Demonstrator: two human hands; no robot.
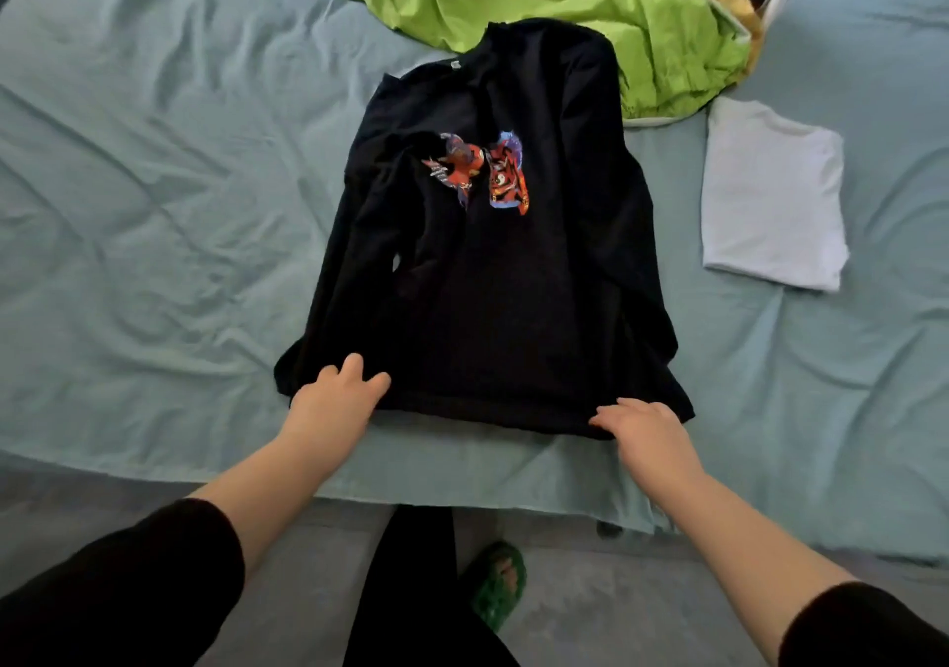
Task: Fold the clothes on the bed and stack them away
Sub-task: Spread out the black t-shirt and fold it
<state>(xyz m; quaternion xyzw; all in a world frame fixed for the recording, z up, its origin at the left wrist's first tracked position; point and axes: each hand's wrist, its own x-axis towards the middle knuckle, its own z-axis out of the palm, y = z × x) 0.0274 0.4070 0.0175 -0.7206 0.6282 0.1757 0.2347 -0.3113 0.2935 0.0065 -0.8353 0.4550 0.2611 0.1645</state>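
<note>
Our arms [257, 492] reach toward 12 o'clock: left hand [334, 399] and right hand [649, 427] lie loose-fingered and flat on the black shirt [493, 281] hem, mid-bed. We should pinch both hem corners and fold evenly toward the collar. The folded white tee [770, 199] sits at 3 o'clock.

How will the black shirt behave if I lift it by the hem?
Likely floppy: the black shirt lies flat and wrinkled, so it should sag between the left hand and right hand. Its sleeves, folded inward, may slip open.
</note>
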